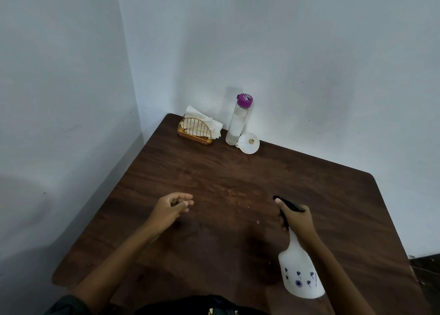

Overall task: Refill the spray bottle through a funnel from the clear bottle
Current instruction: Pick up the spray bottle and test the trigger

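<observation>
A white spray bottle (300, 270) with blue flower prints and a black spray head hangs over the near right of the dark wooden table (238, 183). My right hand (296, 219) grips its black head and neck. My left hand (171, 207) hovers over the table to the left, fingers loosely curled, holding nothing. At the back of the table, by the wall, the clear bottle (238, 121) with a purple cap stands upright. A white funnel (248, 142) lies on its side right beside that bottle's base.
A gold wire napkin holder (195, 131) with white napkins stands in the table's far left corner. White walls close in behind and to the left. The table's right edge drops off to a dark floor (426, 279).
</observation>
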`<state>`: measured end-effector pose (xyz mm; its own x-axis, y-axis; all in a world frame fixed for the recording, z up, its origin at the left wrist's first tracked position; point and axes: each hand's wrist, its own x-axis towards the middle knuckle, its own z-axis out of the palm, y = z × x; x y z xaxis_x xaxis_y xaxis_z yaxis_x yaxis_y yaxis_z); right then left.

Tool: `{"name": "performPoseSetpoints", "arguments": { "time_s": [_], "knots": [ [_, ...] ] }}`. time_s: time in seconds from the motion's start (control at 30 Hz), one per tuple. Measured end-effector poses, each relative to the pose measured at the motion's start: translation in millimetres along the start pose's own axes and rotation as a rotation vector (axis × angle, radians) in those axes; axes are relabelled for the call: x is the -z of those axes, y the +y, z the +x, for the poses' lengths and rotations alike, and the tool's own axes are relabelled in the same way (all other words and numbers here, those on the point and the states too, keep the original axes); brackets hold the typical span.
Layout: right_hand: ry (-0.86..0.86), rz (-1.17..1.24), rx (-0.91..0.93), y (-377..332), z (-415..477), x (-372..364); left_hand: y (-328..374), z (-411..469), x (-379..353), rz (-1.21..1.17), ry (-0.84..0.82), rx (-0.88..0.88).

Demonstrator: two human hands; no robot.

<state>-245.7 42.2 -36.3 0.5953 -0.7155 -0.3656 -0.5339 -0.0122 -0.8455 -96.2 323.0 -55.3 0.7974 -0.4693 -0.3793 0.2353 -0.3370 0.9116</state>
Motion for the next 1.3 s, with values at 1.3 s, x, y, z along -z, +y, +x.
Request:
{"name": "performPoseSetpoints", "arguments": {
  "time_s": [1.3],
  "knots": [
    [-0.388, 0.063, 0.133, -41, -28, -31, 11, -11, -5, -0.029, -0.022, -0.021]
  ]
}}
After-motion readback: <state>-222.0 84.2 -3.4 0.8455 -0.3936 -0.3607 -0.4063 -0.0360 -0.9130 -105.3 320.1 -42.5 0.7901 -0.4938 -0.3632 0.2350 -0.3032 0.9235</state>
